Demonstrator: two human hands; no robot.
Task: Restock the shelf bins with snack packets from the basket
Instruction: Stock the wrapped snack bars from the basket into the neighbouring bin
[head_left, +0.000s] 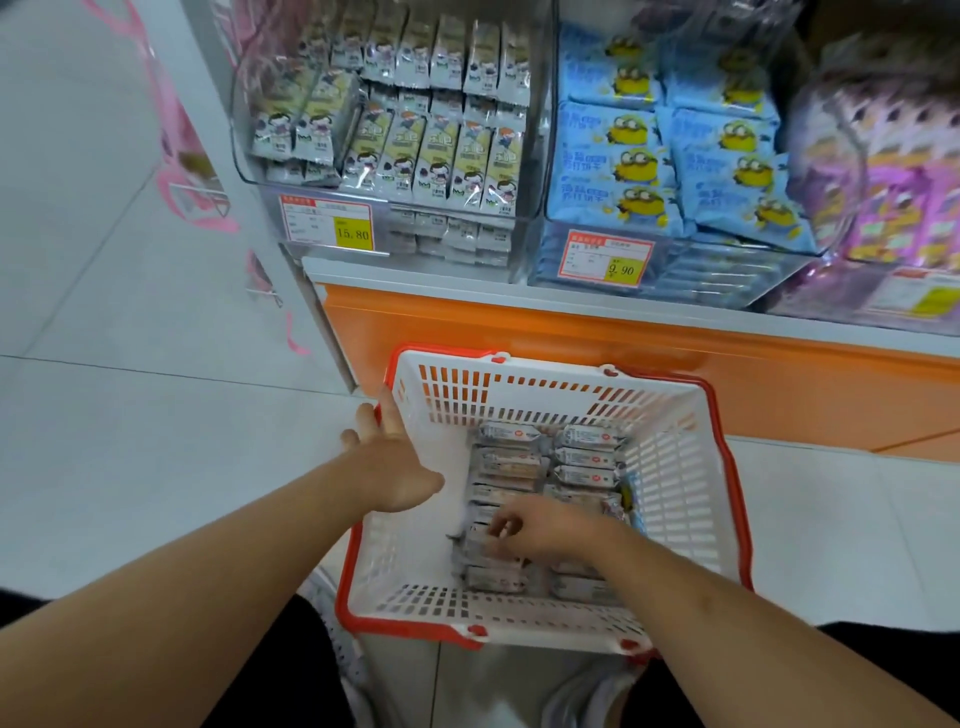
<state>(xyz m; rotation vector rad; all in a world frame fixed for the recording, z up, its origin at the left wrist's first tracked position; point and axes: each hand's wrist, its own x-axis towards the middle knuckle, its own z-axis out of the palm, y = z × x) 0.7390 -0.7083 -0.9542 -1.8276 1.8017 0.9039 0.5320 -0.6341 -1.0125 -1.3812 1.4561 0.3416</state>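
Plenty is left, I judge: the slatted white plastic basket (670, 467) with its red rim, at 6 o'clock on the tiled floor, holds 2 rows of flat, crinkly silver snack packets (587, 457), while the clear bin (260, 171) at 11 o'clock looks well stocked. The right hand (540, 527) reaches in, fingers curled down onto the near packets; whether it has pinched one I cannot tell. The left hand (387, 462) lies flat and spread against the basket's 9 o'clock rim.

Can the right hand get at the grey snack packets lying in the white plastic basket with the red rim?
Probably yes: the right hand is already down among the grey snack packets, fingers curled at one, and the basket is open-topped with nothing covering them.
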